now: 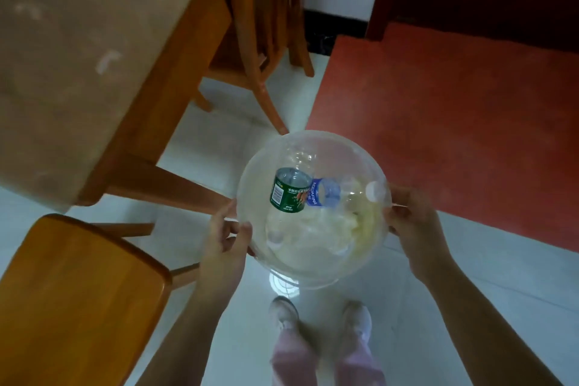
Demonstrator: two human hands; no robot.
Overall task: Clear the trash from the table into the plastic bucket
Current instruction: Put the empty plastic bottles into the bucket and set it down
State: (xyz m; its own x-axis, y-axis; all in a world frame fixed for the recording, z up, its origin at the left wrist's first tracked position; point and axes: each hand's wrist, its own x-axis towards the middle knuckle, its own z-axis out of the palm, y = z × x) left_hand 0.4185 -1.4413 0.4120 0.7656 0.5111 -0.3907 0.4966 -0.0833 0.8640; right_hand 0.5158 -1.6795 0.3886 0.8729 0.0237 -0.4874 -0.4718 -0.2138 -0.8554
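Both hands, my left (227, 233) and right (413, 229), clamp the clear round plastic bucket (313, 147) above white floor, beside the wooden desk (78, 56); inside: two plastic bottles, green-labelled (289, 191) and blue-labelled (326, 193). Two wooden chairs (72, 291) flank.

A clear round plastic bucket (313, 147) is held above the pale tiled floor (470, 260), the left hand (227, 233) at its left rim and the right hand (413, 229) at its right rim. Inside it, a green-labelled clear plastic bottle (289, 191) lies just left of a blue-labelled clear plastic bottle (326, 196), both behind crumpled white tissue (316, 229). A stone-topped wooden table (78, 56) stands to the left, a red mat (454, 122) to the right.
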